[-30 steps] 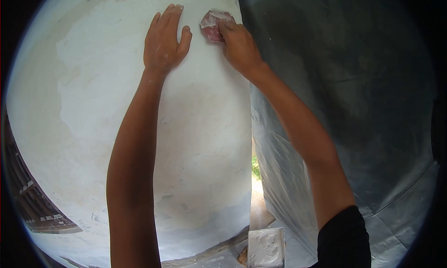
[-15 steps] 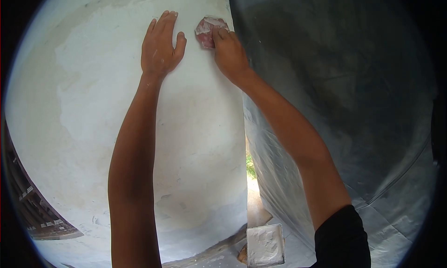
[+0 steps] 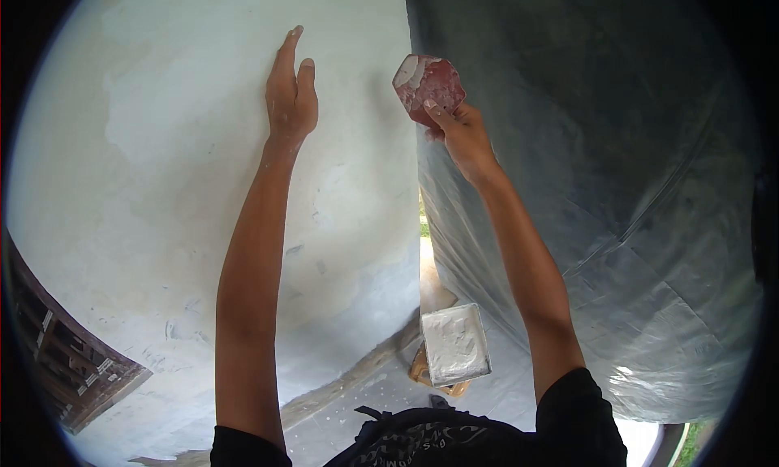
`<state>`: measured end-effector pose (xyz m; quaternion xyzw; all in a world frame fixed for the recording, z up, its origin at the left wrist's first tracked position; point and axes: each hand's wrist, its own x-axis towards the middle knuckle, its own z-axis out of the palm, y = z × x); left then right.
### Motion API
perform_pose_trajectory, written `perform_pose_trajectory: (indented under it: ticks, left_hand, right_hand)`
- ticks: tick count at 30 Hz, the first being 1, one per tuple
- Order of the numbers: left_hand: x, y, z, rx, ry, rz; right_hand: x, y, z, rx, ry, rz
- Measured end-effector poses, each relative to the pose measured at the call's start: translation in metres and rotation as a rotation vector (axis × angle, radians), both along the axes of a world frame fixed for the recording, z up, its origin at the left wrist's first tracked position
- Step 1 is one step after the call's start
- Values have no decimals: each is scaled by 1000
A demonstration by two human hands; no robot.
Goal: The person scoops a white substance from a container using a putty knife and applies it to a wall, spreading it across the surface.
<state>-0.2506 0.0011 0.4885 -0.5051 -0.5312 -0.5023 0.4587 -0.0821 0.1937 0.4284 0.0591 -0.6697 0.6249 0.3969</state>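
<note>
My left hand point(image 3: 290, 98) is open with its fingers stretched upward, touching or very close to the whitish wall point(image 3: 187, 159). In my right hand point(image 3: 466, 142) is a reddish, many-sided flat putty scraper point(image 3: 442, 81), gripped at its lower edge between thumb and fingers. White paste is smeared over part of the scraper's face, most thickly at its upper left. The scraper is held away from the wall, in front of the wall's right edge and the dark plastic sheet point(image 3: 584, 126).
Below stands a square container point(image 3: 485, 317) of white putty point(image 3: 454, 345) on a brown stool-like support point(image 3: 420, 370). At lower left is a dark wooden lattice frame point(image 3: 73, 361). A narrow bright gap separates wall and sheet. White specks dot the floor point(image 3: 341, 414).
My right hand has moved right and down, off the wall, and turned the scraper's face toward me. My left hand has rotated edge-on. The view has tilted downward, showing more of my shirt.
</note>
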Motion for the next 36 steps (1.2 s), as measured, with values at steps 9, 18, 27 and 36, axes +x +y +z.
perform_pose_trajectory:
  ticks: [9, 18, 27, 36]
  left_hand:
    - [56, -41, -150, -88, -222, -253]
    - [120, -24, -267, -287, -450, -499]
    - [171, -4, -336, -517, -694, -604]
    - [187, 34, -409, -531, -868, -610]
  right_hand:
    - [61, -43, -109, -276, -123, -41]
    - [118, -76, -200, -172, -245, -430]
    - [171, -61, -271, -213, -356, -535]
    - [200, -7, -341, -261, -536, -533]
